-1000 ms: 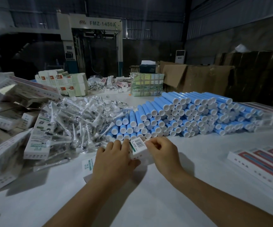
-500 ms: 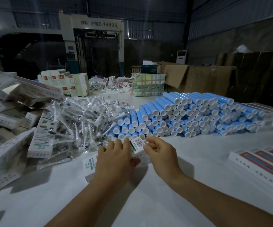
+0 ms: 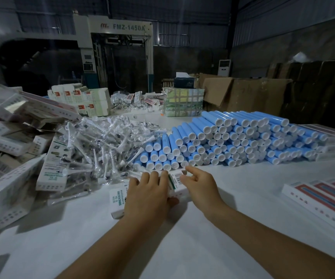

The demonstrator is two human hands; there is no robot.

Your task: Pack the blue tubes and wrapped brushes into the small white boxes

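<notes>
My left hand grips a small white box with a barcode on its end flap, just above the white table. A second small white box lies flat partly under that hand. My right hand hovers at the box's right end with loosely curled fingers; its index finger points toward the stack of blue tubes with white caps. Its thumb is close to the barcode flap, and I cannot tell if it touches. A heap of wrapped brushes lies left of the tubes.
A jumble of white boxes fills the table's left side. Flat boxes with red and blue stripes lie at the right edge. Cardboard cartons and a large machine stand behind the table.
My right hand has let go of the barcode flap it was pinching and opened, its index finger now stretched toward the tubes. My left hand keeps the box in place.
</notes>
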